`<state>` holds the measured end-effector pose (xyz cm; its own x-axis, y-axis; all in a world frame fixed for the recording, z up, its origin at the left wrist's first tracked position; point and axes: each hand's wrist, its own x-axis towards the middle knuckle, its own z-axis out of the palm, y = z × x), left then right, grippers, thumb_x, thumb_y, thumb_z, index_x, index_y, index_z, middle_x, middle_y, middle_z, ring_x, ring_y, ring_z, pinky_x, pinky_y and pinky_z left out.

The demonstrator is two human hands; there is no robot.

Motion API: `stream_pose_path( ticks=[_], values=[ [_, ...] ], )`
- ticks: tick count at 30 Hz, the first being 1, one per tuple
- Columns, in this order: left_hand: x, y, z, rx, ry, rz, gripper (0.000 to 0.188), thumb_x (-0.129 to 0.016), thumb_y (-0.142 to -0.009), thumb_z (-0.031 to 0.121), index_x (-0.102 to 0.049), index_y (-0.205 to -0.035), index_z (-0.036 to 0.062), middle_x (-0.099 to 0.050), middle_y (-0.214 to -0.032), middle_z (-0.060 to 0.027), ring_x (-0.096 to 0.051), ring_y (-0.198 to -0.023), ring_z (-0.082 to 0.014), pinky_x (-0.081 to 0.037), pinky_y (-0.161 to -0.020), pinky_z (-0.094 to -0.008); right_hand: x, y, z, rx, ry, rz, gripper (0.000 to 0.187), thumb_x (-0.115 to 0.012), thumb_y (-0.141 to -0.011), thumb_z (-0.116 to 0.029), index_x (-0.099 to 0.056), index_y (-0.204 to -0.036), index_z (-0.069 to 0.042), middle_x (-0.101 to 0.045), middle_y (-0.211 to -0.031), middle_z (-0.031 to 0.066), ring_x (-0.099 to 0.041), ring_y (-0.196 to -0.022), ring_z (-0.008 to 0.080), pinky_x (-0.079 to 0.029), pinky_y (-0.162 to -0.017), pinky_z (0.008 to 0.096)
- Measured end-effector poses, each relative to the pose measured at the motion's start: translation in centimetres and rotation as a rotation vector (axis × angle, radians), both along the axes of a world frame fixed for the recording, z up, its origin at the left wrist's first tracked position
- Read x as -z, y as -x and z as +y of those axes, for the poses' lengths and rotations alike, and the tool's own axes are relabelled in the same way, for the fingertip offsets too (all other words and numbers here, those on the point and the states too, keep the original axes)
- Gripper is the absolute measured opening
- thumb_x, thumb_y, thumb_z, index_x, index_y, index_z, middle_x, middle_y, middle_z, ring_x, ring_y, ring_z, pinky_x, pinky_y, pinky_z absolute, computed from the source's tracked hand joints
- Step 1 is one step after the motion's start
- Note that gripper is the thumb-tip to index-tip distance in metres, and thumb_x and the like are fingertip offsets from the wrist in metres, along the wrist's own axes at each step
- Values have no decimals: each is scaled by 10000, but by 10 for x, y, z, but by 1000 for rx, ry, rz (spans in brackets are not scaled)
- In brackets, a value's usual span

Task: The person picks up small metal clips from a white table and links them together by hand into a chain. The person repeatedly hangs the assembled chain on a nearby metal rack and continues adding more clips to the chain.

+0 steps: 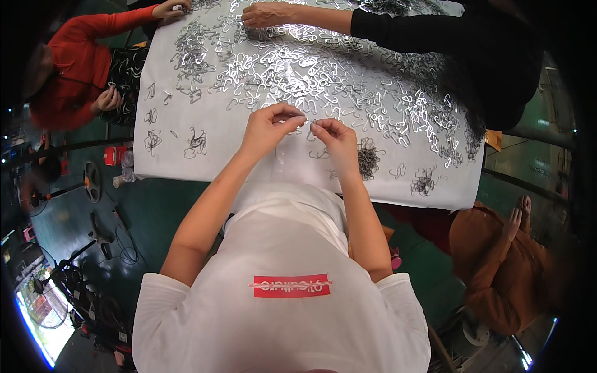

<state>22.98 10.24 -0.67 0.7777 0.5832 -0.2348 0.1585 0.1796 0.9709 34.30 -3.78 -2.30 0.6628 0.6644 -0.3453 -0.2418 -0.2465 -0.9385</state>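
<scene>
Over the near part of the white-covered table [236, 140], my left hand [271, 129] and my right hand [337, 142] almost meet. Both are closed in a pinch, thumb against forefinger. A small shiny bit of metal shows between the fingertips; its full shape is mostly hidden, but it resembles the loose bent-wire clips [298, 78] spread thickly just beyond my hands. Beside my right wrist lies a dark heap of the same clips [368, 160]. A few loose ones lie under my right hand.
Smaller clip piles [196, 143] lie on the left, with another pile [423, 182] near the right front edge. A co-worker's black-sleeved arm [398, 32] reaches across the far side. A person in red [81, 68] sits left; one in brown [491, 267] is at right.
</scene>
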Motion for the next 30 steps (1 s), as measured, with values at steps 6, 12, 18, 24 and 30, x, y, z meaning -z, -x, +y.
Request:
stream_pose_path(
  ticks=[6,12,18,24,30],
  values=[
    [-12,0,-1,-79,37,-94,145,-693,-834,23,-678,-971,-22,-688,-953,-77,-653,-893,-135,-539,-780,-254,-4,2,4,-36,-29,-18,149,-693,-846,-134,-695,-913,-1,-684,-781,35,-600,-709,84,-462,-663,234],
    [-28,-4,-8,-124,-106,-82,230,-686,-832,2,-626,-1051,-34,-675,-976,-87,-645,-939,-149,-528,-824,-259,-5,2,6,-44,-21,-38,137,-692,-853,-111,-684,-916,11,-669,-789,24,-588,-724,69,-457,-667,214],
    [-46,-4,-12,-59,-192,65,262,-707,-808,2,-628,-1057,-16,-681,-970,-99,-669,-889,-154,-542,-784,-257,-8,4,10,-72,-23,-272,148,-702,-830,-118,-687,-902,10,-689,-799,78,-632,-721,128,-486,-672,266],
    [-48,-12,-11,-86,-294,48,248,-710,-811,24,-636,-1045,-13,-693,-951,-97,-675,-863,-149,-550,-761,-262,-20,-2,11,-94,21,-450,136,-707,-807,-109,-691,-893,-4,-691,-811,111,-663,-745,217,-502,-694,329],
    [-52,-19,-6,-96,-375,63,215,-703,-821,32,-647,-1026,-5,-692,-959,-76,-674,-854,-151,-550,-761,-268,-27,-7,12,-129,19,-554,131,-718,-796,-103,-688,-878,-6,-690,-817,118,-668,-772,233,-502,-713,328]
  ],
)
